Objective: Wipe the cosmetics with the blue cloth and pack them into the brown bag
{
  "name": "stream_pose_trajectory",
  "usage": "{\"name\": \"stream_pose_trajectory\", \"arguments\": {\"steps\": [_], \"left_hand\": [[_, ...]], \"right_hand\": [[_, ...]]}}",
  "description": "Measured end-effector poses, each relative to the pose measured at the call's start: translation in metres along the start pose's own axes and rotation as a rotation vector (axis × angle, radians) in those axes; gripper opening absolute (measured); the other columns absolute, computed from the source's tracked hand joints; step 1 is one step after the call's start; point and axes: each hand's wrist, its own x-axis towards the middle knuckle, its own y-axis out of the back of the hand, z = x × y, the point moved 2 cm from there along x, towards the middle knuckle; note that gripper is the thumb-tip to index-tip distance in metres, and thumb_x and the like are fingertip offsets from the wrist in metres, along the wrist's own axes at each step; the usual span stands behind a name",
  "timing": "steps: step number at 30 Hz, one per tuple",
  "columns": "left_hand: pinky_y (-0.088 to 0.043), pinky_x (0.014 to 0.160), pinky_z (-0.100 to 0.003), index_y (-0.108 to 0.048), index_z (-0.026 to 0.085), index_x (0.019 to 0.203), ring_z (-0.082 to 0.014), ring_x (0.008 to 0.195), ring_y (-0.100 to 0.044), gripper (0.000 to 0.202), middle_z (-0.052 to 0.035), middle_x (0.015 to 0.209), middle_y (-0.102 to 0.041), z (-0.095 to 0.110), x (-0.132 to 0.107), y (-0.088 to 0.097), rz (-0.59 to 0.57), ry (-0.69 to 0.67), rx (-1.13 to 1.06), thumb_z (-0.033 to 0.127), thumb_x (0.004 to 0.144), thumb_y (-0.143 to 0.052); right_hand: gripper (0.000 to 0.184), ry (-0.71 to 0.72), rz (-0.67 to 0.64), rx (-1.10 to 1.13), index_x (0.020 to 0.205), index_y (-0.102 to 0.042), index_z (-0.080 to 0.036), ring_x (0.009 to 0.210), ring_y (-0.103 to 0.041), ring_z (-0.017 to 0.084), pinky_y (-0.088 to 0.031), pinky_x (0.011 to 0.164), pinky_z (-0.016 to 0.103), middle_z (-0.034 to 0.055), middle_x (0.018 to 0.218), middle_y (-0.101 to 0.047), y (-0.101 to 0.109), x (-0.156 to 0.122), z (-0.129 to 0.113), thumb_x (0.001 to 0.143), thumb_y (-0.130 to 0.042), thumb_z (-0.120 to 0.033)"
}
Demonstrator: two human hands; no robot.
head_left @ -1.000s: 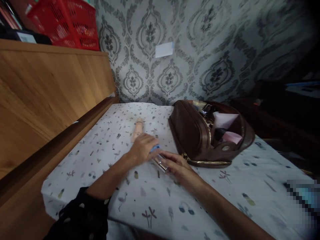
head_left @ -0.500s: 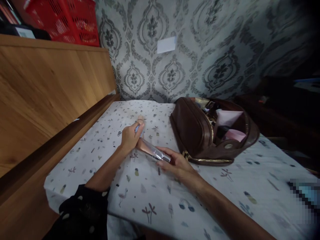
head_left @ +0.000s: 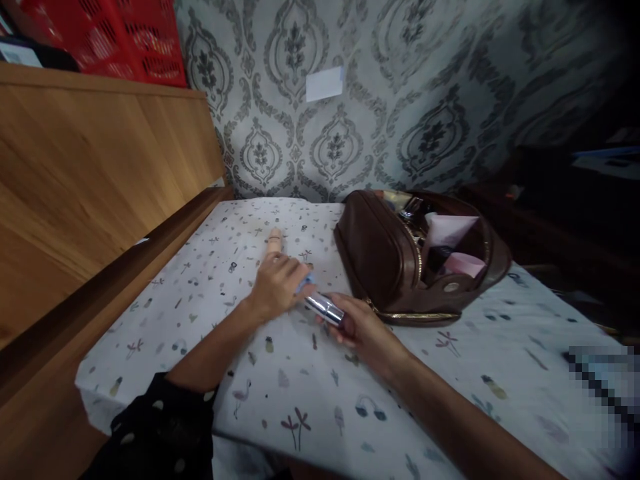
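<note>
2 hands are meeting on the printed sheet (head_left: 300,380): left hand (head_left: 277,287) pinching a blue cap (head_left: 305,285), right hand (head_left: 364,331) clamping the silver tube (head_left: 325,309); a brown makeup bag (head_left: 383,260) is gaping near the wallpaper (head_left: 400,100).

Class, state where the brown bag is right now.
Head view: the brown bag lies open on the printed sheet, right of centre, just beyond the right hand and close to the patterned wall.

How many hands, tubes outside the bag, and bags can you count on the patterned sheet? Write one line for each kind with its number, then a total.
Hands: 2 (left hand, right hand)
Tubes outside the bag: 2 (silver tube held by both hands, peach tube lying on the sheet)
Bags: 1 (brown bag, open)
Total: 5
</note>
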Motion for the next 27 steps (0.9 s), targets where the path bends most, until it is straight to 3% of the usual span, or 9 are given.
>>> {"name": "stream_pose_trajectory", "arguments": {"steps": [3,6,10,13,16,20,22,24,27], "left_hand": [[-0.040,0.066,-0.030,-0.064,0.019,0.086,-0.0180,0.065,-0.059,0.045,-0.0048,0.071,-0.067,-0.024,-0.003,0.006,-0.005,0.200,-0.007,0.046,0.101,-0.031],[-0.034,0.057,-0.026,-0.063,0.020,0.084,-0.0145,0.057,-0.055,0.044,-0.0011,0.062,-0.061,-0.032,-0.006,0.010,-0.042,0.328,-0.052,0.044,0.102,-0.030],[-0.033,0.057,-0.026,-0.062,0.020,0.079,-0.0141,0.053,-0.051,0.045,0.0003,0.057,-0.057,-0.032,-0.006,0.011,-0.049,0.379,-0.061,0.046,0.101,-0.032],[-0.038,0.063,-0.029,-0.063,0.019,0.083,-0.0169,0.063,-0.056,0.046,-0.0038,0.068,-0.064,-0.026,-0.004,0.012,0.042,0.314,-0.020,0.046,0.102,-0.030],[-0.043,0.079,-0.035,-0.063,0.017,0.096,-0.0217,0.083,-0.061,0.046,-0.0099,0.088,-0.070,-0.004,-0.002,0.009,0.129,0.108,-0.038,0.044,0.103,-0.028],[-0.042,0.091,-0.041,-0.063,0.018,0.105,-0.0231,0.088,-0.061,0.047,-0.0090,0.093,-0.069,0.024,-0.001,-0.003,0.000,-0.189,-0.116,0.051,0.101,-0.030],[-0.042,0.091,-0.042,-0.064,0.018,0.105,-0.0235,0.088,-0.061,0.047,-0.0087,0.093,-0.069,0.021,0.000,-0.006,-0.051,-0.181,-0.100,0.052,0.101,-0.032],[-0.043,0.090,-0.042,-0.064,0.018,0.104,-0.0239,0.088,-0.062,0.045,-0.0090,0.092,-0.069,0.006,0.000,-0.004,-0.040,-0.057,-0.102,0.050,0.101,-0.032],[-0.045,0.087,-0.039,-0.063,0.018,0.102,-0.0231,0.088,-0.063,0.042,-0.0089,0.091,-0.070,-0.016,-0.003,-0.001,-0.028,0.114,-0.204,0.045,0.102,-0.031]], "right_hand": [[0.031,-0.091,-0.092,0.029,0.087,-0.063,-0.018,0.040,-0.039,0.007,-0.014,0.039,0.020,0.0032,0.066,-0.068,-0.004,-0.002,0.000,0.079,-0.065,-0.047],[0.034,-0.164,-0.196,0.046,0.083,-0.064,-0.017,0.043,-0.043,0.009,-0.015,0.038,0.022,0.0052,0.068,-0.068,-0.008,-0.005,0.000,0.082,-0.061,-0.051],[0.039,-0.061,-0.190,-0.015,0.081,-0.065,-0.017,0.053,-0.052,0.011,-0.024,0.041,0.022,0.0026,0.064,-0.064,-0.008,-0.005,0.000,0.077,-0.071,-0.056],[0.041,0.042,-0.089,-0.024,0.087,-0.067,-0.017,0.059,-0.058,0.011,-0.033,0.046,0.021,0.0010,0.074,-0.066,-0.004,-0.002,0.002,0.067,-0.082,-0.049],[0.043,0.038,-0.058,0.037,0.093,-0.067,-0.019,0.061,-0.061,0.013,-0.038,0.050,0.022,0.0019,0.080,-0.068,-0.001,0.003,0.006,0.067,-0.082,-0.049],[0.032,0.050,-0.001,0.102,0.074,-0.059,-0.019,0.050,-0.054,0.012,-0.033,0.044,0.022,-0.0004,0.060,-0.060,0.005,0.008,0.005,0.073,-0.074,-0.048],[0.029,0.035,0.005,0.097,0.074,-0.058,-0.019,0.045,-0.048,0.010,-0.026,0.040,0.021,0.0007,0.059,-0.061,0.007,0.009,0.003,0.075,-0.070,-0.045],[0.026,0.000,-0.023,0.071,0.081,-0.061,-0.018,0.043,-0.044,0.009,-0.020,0.039,0.021,0.0036,0.064,-0.066,0.006,0.007,0.000,0.079,-0.065,-0.043],[0.024,-0.050,-0.063,0.064,0.086,-0.062,-0.018,0.043,-0.045,0.009,-0.021,0.038,0.020,0.0047,0.066,-0.068,0.002,0.004,-0.004,0.085,-0.059,-0.042]]}}
